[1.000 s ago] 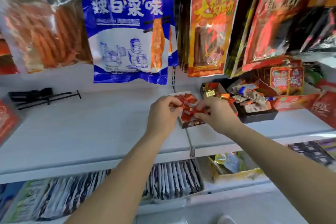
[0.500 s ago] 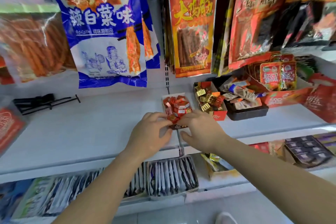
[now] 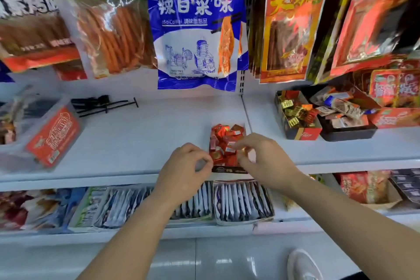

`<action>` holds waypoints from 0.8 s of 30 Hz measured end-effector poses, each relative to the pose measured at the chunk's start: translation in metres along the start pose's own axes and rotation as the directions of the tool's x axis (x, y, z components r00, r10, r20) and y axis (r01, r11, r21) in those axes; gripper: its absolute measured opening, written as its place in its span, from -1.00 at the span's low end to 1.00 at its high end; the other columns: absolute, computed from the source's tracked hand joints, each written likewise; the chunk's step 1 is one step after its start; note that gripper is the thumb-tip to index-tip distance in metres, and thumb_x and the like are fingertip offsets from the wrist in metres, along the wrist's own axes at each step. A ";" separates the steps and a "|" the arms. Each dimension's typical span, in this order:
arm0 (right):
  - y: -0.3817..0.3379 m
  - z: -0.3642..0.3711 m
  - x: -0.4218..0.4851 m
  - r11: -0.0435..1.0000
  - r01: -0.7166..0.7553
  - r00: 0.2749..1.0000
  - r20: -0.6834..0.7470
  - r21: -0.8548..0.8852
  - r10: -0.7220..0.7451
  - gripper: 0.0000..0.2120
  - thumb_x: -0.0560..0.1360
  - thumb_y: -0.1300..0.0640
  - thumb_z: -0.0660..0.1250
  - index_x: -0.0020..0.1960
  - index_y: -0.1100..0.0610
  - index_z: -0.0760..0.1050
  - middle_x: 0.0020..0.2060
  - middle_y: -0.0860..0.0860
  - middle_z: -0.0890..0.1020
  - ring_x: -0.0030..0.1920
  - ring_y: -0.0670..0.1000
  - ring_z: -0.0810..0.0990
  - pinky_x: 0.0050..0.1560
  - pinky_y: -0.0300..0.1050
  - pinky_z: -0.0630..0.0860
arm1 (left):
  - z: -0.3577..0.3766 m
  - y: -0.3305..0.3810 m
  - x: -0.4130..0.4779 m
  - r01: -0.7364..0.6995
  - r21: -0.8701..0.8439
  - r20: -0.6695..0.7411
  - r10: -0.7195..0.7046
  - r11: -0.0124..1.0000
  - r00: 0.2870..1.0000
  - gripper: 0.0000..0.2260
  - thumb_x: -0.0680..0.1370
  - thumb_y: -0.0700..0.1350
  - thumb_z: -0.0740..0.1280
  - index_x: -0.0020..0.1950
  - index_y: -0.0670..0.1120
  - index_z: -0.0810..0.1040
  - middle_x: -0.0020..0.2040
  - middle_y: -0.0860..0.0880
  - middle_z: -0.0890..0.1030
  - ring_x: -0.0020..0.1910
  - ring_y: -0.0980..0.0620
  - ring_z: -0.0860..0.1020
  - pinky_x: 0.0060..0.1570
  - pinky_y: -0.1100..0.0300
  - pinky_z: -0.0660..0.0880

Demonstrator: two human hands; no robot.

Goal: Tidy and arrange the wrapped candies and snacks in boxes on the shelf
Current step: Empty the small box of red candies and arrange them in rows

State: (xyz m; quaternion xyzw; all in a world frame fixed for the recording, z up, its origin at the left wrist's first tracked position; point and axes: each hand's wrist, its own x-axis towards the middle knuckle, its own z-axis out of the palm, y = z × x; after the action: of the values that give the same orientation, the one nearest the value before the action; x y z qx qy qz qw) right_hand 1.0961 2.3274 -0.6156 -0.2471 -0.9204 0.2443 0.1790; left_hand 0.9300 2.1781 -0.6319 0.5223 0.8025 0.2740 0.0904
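Candy box [image 3: 228,169] sits at shelf [image 3: 136,143] edge; left hand [image 3: 184,168] grip unclear, right hand [image 3: 263,159] pinches candies [image 3: 225,136].

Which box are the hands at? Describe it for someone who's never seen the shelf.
On the white middle shelf, look below the blue hanging bag. There a small open box sits at the front edge, between the left hand and right hand. Unlike the gold-candy box farther right, it holds only red-wrapped candies.

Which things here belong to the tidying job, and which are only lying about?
Job: box of red candies, box of gold candies, black tray of snacks, left hand, right hand.
Lying about: black hooks, blue hanging bag, white shoe.
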 end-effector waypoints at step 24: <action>0.039 -0.001 0.043 0.996 -0.057 0.995 0.084 0.073 0.051 -0.70 0.45 -0.01 0.48 0.10 -0.09 0.45 0.01 -0.17 0.56 0.05 -0.10 0.50 -0.02 -0.18 0.41 | 0.010 -0.002 0.059 -0.025 0.033 0.085 0.023 0.999 0.996 -0.68 0.55 0.19 0.28 0.28 0.20 0.54 0.11 0.21 0.41 0.21 0.16 0.35 0.18 0.17 0.37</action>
State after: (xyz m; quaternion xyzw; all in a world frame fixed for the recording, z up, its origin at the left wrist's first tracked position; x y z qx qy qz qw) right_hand 1.0757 2.3810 -0.6263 -0.2547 -0.9101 0.2938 0.1435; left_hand 0.9067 2.2331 -0.6329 0.5445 0.7961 0.2390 0.1121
